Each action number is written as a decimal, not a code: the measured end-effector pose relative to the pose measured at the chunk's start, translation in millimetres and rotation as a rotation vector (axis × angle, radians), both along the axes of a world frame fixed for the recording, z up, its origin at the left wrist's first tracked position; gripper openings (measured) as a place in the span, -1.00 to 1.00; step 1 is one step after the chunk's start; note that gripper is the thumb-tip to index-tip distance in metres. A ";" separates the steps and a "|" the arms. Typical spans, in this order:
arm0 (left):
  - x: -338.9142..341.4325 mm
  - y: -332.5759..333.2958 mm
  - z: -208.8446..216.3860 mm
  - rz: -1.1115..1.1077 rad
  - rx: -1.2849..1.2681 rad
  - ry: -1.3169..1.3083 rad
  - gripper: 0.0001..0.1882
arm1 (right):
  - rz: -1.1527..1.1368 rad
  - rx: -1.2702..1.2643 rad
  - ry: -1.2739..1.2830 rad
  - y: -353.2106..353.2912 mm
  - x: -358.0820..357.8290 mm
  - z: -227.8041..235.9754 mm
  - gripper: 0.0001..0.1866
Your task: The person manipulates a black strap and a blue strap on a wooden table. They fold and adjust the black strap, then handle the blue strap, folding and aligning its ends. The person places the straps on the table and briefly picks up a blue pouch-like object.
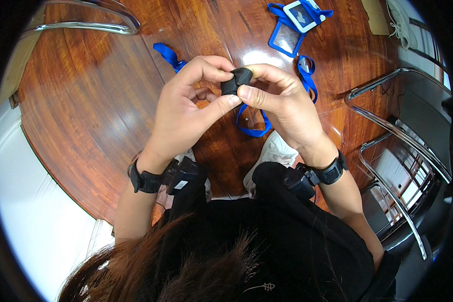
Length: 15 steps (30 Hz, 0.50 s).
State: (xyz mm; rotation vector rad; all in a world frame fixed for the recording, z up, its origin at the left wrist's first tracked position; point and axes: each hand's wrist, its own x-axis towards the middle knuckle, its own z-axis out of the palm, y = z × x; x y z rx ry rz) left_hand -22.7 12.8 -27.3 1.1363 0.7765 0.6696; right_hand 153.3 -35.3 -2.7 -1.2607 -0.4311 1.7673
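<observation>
A small black soft lump (235, 80), perhaps a piece of foam or rubber, is pinched between both hands above a glossy wooden table (85, 100). My left hand (186, 108) grips it from the left with thumb and forefinger. My right hand (279, 103) holds it from the right, thumb pressed on its lower edge. Black bands with small black devices are strapped on both wrists. A blue lanyard (254, 131) lies on the table under the hands.
A blue badge holder (287, 38) and a white card device (301, 14) lie at the table's far side. A chrome chair frame (387, 126) stands to the right, another (95, 25) at the top left. My white shoes (272, 151) show below the table.
</observation>
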 end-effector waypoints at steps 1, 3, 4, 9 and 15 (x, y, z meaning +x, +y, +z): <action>2.4 -1.5 0.1 0.019 -0.009 0.010 -0.74 | -0.016 0.015 -0.056 -0.2 -1.6 0.5 -0.77; 6.8 -3.5 0.7 0.067 -0.031 0.014 -0.73 | -0.015 0.059 -0.174 -0.3 -3.0 1.2 -0.76; 7.1 -3.0 1.6 0.056 -0.018 0.029 -0.73 | 0.004 0.088 -0.237 -0.4 -3.1 1.2 -0.77; -0.5 7.1 10.6 -0.084 -0.053 0.075 -0.67 | 0.131 0.063 -0.212 -1.0 2.5 0.8 -0.81; -4.6 13.4 16.8 -0.266 0.046 0.226 -0.62 | 0.323 0.325 -0.387 -1.6 7.8 -3.0 -0.77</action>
